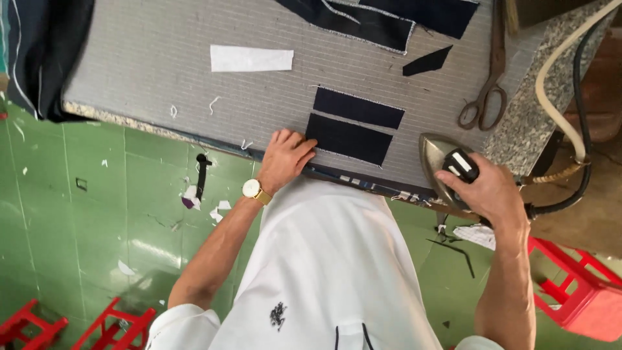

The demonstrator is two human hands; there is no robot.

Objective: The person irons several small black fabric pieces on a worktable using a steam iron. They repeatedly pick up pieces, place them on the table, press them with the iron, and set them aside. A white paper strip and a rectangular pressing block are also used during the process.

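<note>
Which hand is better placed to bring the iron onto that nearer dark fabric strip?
Right. The right hand grips the iron just beside the nearer dark strip. The left hand lies at the strip's other end, pressing its edge flat.

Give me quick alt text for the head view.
Seen from above, the left hand presses the edge of a dark folded fabric piece on a grey padded ironing table, while the right hand grips an iron at the table's edge. Scissors lie nearby.
</note>
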